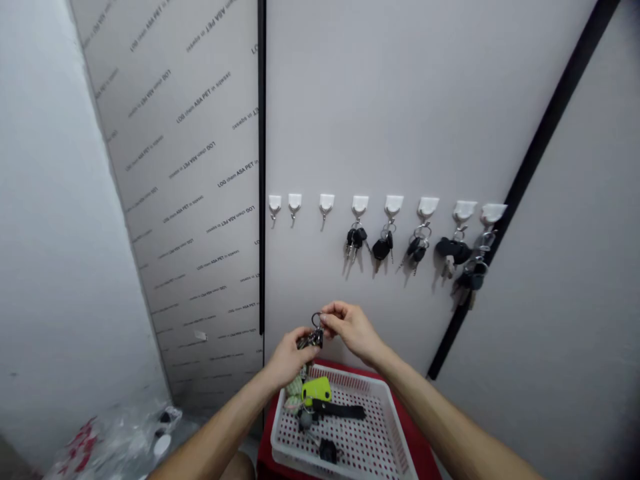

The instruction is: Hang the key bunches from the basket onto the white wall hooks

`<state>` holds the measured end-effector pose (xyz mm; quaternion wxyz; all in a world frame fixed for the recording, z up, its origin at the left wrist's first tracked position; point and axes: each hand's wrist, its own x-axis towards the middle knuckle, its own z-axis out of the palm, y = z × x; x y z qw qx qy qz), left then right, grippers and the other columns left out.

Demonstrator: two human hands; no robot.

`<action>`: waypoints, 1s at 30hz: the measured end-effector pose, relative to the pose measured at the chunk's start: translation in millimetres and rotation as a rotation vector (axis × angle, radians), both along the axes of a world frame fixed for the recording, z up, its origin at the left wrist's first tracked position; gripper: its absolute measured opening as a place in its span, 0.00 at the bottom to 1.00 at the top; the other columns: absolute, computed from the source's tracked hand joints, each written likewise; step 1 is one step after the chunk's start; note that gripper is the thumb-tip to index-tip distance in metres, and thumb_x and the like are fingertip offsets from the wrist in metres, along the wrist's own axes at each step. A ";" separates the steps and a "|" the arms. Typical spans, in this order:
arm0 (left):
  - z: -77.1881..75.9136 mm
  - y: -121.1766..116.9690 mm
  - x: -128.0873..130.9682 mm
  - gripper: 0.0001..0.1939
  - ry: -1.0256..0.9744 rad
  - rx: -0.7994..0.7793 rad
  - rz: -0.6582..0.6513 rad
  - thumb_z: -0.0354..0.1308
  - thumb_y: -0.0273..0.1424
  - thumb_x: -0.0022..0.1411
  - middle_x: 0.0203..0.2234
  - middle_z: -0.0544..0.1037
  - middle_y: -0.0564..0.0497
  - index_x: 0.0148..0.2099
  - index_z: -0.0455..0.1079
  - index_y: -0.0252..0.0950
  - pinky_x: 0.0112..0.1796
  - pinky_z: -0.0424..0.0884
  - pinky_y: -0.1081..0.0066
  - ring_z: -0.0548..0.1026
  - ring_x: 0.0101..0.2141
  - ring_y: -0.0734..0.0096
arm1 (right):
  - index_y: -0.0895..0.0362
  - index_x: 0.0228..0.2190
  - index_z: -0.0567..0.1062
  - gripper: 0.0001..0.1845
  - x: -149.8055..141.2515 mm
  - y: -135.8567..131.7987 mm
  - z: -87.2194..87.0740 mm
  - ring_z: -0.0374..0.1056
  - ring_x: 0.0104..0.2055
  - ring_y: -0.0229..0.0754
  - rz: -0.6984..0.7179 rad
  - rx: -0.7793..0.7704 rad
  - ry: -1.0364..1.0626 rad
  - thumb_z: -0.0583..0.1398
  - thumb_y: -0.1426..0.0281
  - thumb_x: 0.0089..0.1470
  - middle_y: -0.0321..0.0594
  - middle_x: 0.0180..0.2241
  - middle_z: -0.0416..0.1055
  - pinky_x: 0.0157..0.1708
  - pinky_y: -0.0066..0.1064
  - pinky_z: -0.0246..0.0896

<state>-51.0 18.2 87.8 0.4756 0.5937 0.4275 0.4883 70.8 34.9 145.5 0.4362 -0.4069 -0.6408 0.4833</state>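
My left hand (291, 355) is closed around a bunch of keys (315, 337), held above the back left of a white plastic basket (395, 427). With its thumb and fingertips, my right hand (353, 328) pinches the metal ring (316, 319) at the top of that bunch. In the basket lie a lime-green key cover (317, 389), a black strap (343, 410), a dark key fob (329, 451) and a pale green striped item (294, 395) partly behind my left hand.
Several white hooks (327, 203) run in a row along the pale panel; those toward the right carry key bunches (383, 247), the three leftmost hold nothing. The basket rests on a red surface (265, 453). Clear plastic wrapping (120, 440) lies at lower left.
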 end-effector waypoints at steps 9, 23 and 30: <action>106.7 29.6 -32.8 0.07 -0.104 0.180 0.137 0.51 0.27 0.44 0.19 0.66 0.54 0.30 0.64 0.31 0.20 0.61 0.78 0.63 0.17 0.82 | 0.61 0.24 0.64 0.05 -41.1 33.5 103.5 0.59 0.15 0.27 -0.072 0.435 0.006 0.52 0.75 0.37 0.30 0.16 0.61 0.17 0.22 0.58; 147.6 44.5 -22.0 0.01 -0.224 0.154 0.051 0.51 0.23 0.45 0.17 0.66 0.54 0.25 0.62 0.30 0.19 0.62 0.79 0.63 0.17 0.83 | 0.62 0.27 0.67 0.09 -39.7 48.0 134.5 0.60 0.16 0.29 -0.388 0.638 -0.167 0.51 0.76 0.39 0.33 0.15 0.63 0.20 0.24 0.59; 150.5 57.4 -0.1 0.00 -0.256 0.122 0.043 0.51 0.23 0.45 0.16 0.66 0.55 0.25 0.62 0.30 0.19 0.60 0.79 0.63 0.16 0.84 | 0.62 0.26 0.69 0.11 -23.9 44.6 144.2 0.61 0.15 0.32 -0.536 0.630 -0.426 0.50 0.79 0.38 0.36 0.15 0.65 0.18 0.25 0.58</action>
